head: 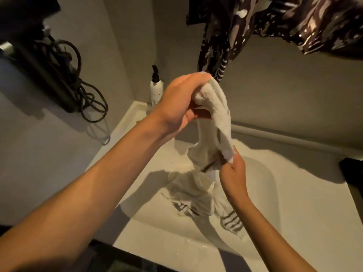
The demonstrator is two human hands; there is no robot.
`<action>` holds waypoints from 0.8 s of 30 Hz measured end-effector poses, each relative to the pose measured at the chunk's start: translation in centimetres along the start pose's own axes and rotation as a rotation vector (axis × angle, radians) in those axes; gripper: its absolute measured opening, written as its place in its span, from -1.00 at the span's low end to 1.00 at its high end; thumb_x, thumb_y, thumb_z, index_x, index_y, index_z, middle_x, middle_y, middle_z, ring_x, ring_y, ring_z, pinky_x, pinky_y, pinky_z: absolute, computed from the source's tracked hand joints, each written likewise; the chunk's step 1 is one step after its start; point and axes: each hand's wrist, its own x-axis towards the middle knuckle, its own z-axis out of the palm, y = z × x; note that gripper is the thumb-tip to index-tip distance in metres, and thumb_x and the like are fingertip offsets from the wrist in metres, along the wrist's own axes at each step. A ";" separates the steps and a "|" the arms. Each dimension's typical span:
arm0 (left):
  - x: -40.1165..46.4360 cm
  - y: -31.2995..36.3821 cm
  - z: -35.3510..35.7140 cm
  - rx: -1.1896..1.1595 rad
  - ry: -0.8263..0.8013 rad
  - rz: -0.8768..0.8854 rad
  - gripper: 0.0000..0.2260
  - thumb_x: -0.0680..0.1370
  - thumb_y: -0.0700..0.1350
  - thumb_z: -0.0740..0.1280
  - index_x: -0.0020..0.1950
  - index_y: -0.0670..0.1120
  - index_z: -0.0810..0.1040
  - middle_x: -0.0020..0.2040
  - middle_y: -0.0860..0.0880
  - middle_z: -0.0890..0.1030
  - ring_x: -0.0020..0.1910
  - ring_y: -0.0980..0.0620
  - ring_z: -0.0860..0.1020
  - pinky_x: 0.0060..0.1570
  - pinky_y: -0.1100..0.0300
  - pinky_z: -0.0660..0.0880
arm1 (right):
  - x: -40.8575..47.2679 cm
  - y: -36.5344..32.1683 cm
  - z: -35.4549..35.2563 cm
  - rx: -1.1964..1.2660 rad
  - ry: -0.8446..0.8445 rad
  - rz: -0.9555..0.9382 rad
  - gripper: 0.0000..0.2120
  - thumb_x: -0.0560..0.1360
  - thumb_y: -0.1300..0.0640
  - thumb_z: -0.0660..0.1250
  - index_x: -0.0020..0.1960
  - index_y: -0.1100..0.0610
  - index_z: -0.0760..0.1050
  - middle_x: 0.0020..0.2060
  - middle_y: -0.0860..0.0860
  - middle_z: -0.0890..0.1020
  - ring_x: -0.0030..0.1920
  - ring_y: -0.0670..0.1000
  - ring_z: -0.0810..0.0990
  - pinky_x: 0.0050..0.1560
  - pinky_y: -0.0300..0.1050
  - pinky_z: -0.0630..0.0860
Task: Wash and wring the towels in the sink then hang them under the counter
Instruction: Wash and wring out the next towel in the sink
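Head view shows the left hand [182, 103] clamped on the towel's [214, 122] top and the right hand [232, 169] pinching it lower, stretched above the sink [294, 193], likely so wrung water drains there.

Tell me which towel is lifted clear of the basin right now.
The plain white towel, stretched between the left hand above and the right hand below. The other towel, with grey stripes at its ends, lies crumpled in the sink.
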 end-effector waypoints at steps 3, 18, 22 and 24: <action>0.0 -3.7 -3.8 0.135 0.064 -0.095 -0.72 0.63 -0.16 0.24 -0.24 -0.03 0.62 -0.28 -0.02 0.61 -0.25 0.05 0.59 -0.20 0.08 0.62 | 1.1 -2.1 -1.4 0.212 0.050 0.108 -0.70 0.50 0.39 0.14 -0.05 0.15 0.61 -0.25 0.05 0.63 -0.27 0.02 0.54 -0.32 -0.16 0.48; -6.7 -24.7 -3.0 -0.798 0.219 -0.976 -0.26 0.39 0.34 0.44 0.45 -0.02 0.46 0.38 -0.26 0.52 0.30 -0.39 0.49 0.22 -0.44 0.39 | 2.0 -10.3 -3.6 0.738 -0.311 0.308 -0.67 0.57 0.33 0.08 0.00 0.20 0.63 -0.18 0.08 0.66 -0.06 0.04 0.63 0.10 -0.07 0.53; -4.7 -21.8 -2.6 -0.805 0.163 -0.821 -0.40 0.54 0.36 0.21 0.37 -0.02 0.56 0.26 -0.20 0.64 0.23 -0.25 0.60 0.26 -0.20 0.47 | 2.5 -7.7 -4.1 0.222 -0.367 0.282 -0.75 0.42 0.27 0.21 -0.06 0.27 0.65 -0.16 0.33 0.65 -0.15 0.14 0.60 -0.09 0.04 0.44; -4.2 -20.8 -2.7 -0.758 0.135 -0.799 -0.37 0.53 0.36 0.22 0.37 -0.08 0.57 0.26 -0.22 0.63 0.22 -0.25 0.61 0.26 -0.17 0.48 | 2.9 -5.3 -3.9 -0.117 -0.355 0.223 -0.75 0.39 0.19 0.25 -0.05 0.28 0.62 -0.07 0.40 0.63 -0.14 0.11 0.58 -0.13 0.12 0.47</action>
